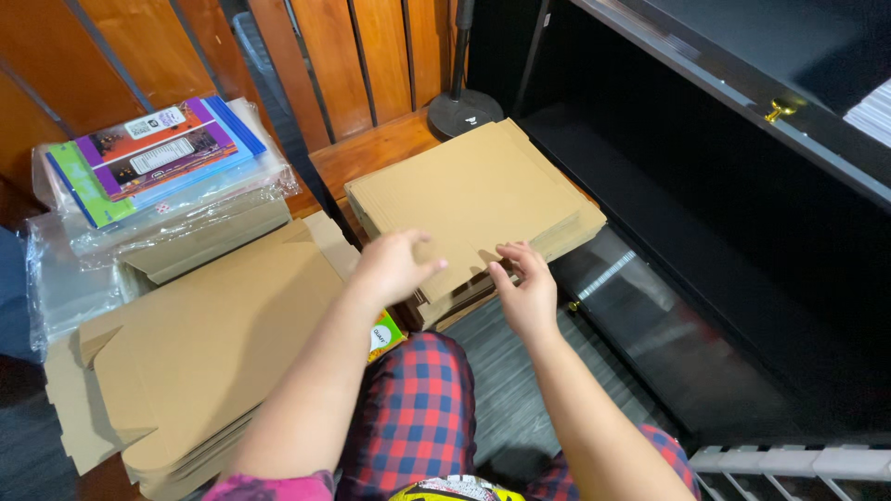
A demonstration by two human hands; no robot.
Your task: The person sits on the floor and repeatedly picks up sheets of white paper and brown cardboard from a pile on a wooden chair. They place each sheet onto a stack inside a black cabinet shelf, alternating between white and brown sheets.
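My left hand (394, 264) and right hand (527, 292), fingers loosely curled and gripping nothing, rest on the flat brown cardboard stack (473, 195) at twelve o'clock.

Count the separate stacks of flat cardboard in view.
2. One stack lies on the wooden bench under both hands, left hand and right hand. The other stack lies lower left. More may be hidden.

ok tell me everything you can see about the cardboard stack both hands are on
The cardboard stack is a pile of flat, unfolded brown corrugated sheets, edges slightly uneven, lying on a wooden bench and overhanging its near edge. The left hand rests on the front edge of the top sheet; the right hand has its fingers at the same edge. Nothing lies on top.
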